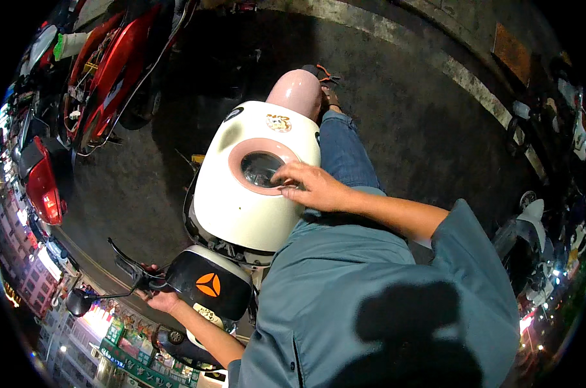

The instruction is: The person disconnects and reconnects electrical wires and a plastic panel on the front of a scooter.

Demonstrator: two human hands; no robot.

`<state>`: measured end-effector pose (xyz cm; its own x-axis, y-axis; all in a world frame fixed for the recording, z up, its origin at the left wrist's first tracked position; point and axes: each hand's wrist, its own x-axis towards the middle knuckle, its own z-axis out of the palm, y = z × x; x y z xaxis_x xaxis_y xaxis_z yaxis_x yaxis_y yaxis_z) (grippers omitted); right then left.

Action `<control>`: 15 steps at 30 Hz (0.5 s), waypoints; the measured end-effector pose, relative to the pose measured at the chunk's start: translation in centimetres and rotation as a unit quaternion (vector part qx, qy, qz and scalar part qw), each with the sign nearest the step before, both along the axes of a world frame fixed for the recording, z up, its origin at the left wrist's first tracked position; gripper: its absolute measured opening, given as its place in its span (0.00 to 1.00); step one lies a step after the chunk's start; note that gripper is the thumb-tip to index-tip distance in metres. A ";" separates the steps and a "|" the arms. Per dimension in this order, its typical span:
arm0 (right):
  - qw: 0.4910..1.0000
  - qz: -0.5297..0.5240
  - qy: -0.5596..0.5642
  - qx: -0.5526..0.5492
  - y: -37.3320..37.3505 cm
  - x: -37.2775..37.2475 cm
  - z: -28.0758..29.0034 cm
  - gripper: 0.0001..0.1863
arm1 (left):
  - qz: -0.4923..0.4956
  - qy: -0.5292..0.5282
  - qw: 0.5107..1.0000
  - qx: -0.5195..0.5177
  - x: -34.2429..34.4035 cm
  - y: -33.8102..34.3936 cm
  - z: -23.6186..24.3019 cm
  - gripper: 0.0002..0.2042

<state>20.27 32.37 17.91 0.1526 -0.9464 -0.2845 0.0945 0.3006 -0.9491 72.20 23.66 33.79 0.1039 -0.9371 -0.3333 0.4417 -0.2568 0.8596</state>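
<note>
A scooter has a large white shell with a pink ring around a dark, glossy round window. My right hand reaches in from the right, its bent fingertips over the edge of the window and ring. A gap shows between its thumb and fingers, and nothing is visible in it. At lower left my left hand is closed around a handlebar grip, with its fingers partly hidden. The scooter's black panel bears an orange emblem. Above the white shell is a smooth pink rounded part.
My jeans-clad leg stands beside the white shell. A mirror juts out at lower left. Red scooters are parked at upper left, with more scooters at right. A pale painted line crosses the dark pavement.
</note>
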 end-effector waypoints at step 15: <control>0.960 -0.185 0.176 -0.115 -3.1 1.1 -3.4 0.16 | 0.059 -0.092 0.992 0.055 -0.2 -0.4 0.4 0.29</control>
